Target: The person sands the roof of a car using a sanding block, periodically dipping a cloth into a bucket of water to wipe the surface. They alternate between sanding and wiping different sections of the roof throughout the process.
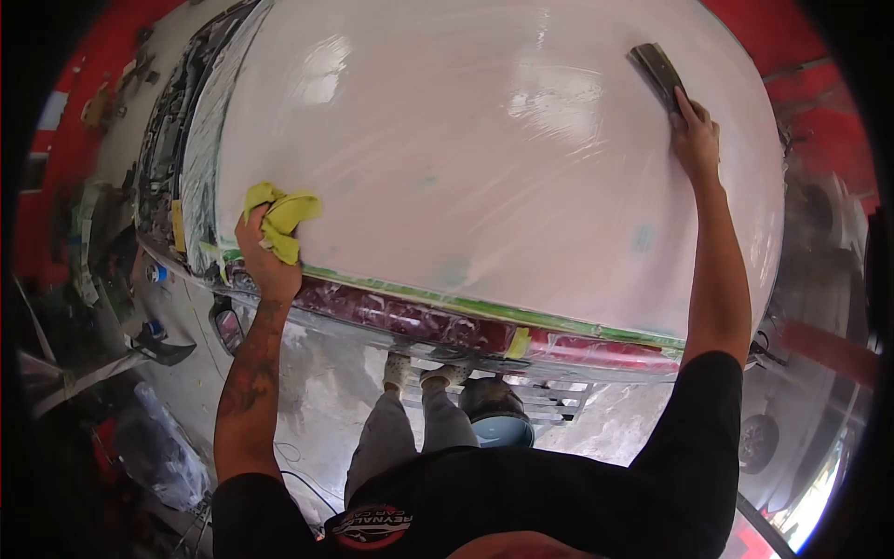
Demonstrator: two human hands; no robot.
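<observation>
A large glossy white car panel (pixel 484 158) fills the upper view, edged along its near side with green masking tape (pixel 484 307) over a red body. My left hand (pixel 265 256) rests at the panel's near left edge, closed around a crumpled yellow cloth (pixel 282 219). My right hand (pixel 694 135) reaches to the far right of the panel and grips a dark flat squeegee-like blade (pixel 656 70) pressed against the wet surface.
Clear plastic sheeting (pixel 326 391) covers the car's side below the tape. My legs and shoes (pixel 419 373) stand on a step platform (pixel 549 396). A blue-grey round container (pixel 498 424) sits by my feet. Clutter lies on the floor at left (pixel 112 279). A wheel (pixel 759 443) shows at right.
</observation>
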